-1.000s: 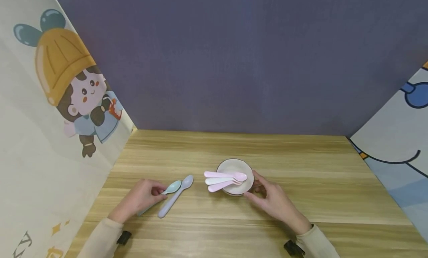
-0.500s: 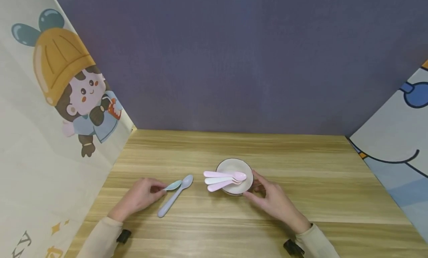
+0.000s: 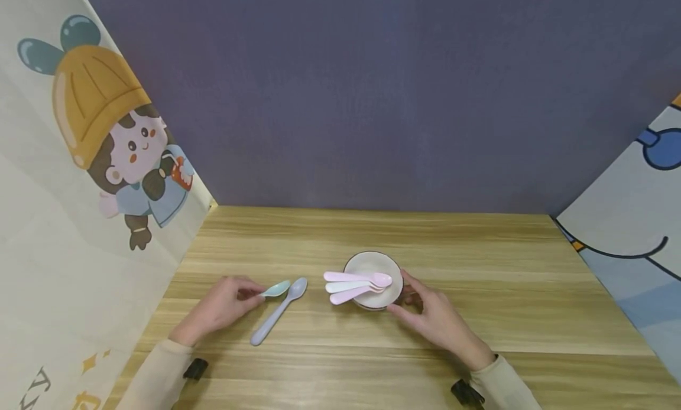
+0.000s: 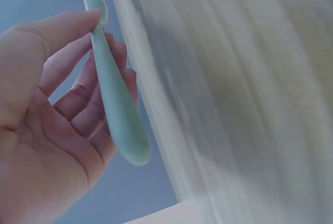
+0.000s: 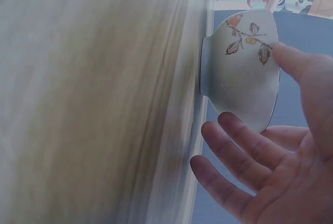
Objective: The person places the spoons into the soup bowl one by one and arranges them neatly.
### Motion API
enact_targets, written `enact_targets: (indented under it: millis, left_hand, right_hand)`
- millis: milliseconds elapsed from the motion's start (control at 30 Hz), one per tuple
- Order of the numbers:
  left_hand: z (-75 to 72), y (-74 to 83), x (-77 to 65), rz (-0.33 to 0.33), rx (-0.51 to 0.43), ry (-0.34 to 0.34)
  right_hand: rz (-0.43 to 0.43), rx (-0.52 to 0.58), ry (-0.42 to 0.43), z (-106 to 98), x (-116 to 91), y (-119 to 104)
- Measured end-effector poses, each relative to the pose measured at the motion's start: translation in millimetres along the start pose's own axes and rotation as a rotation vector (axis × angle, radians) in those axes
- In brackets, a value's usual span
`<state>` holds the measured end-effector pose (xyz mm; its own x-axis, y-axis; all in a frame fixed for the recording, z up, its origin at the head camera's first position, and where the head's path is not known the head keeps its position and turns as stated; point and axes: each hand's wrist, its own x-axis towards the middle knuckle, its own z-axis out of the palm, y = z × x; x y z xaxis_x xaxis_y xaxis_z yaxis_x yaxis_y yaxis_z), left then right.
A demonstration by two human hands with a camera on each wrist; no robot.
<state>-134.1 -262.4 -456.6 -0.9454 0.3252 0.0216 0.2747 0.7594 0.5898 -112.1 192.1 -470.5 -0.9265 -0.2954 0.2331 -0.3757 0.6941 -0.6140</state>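
My left hand [image 3: 226, 303] pinches a mint green spoon [image 3: 276, 289] between thumb and fingers near its bowl end. In the left wrist view the spoon's thick handle [image 4: 118, 104] hangs down past the palm, raised off the table. My right hand [image 3: 436, 318] holds a small white bowl [image 3: 372, 262] at its right side, thumb and index finger at the rim, the other fingers loosely spread. Leaf and flower prints mark the bowl's outer wall [image 5: 242, 78]. Two pink spoons and a white spoon [image 3: 340, 287] lie in it, handles jutting left over the rim.
A lavender spoon [image 3: 276, 315] lies slanted on the wooden table [image 3: 479, 244], between my left hand and the bowl. A dark blue-grey panel [image 3: 372, 103] rises behind the table's far edge. Printed cartoon walls [image 3: 53, 221] flank both sides.
My left hand has lifted the mint spoon off the table, its fingers shifting slightly away from me; the spoon's handle has swung out of sight behind them. Right hand and bowl stay put.
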Motion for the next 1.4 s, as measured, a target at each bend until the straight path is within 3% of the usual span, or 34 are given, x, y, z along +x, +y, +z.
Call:
enact_targets:
  millis: [433,1400]
  left_hand:
    - [-7.1,10.6,11.4,0.109,-0.024,0.027]
    - [-14.3,47.9,40.2,0.184,0.006,0.046]
  right_hand:
    - [-0.018,-0.022,0.007,1,-2,1]
    - [-0.01,-0.032,0.005,0,-1,4]
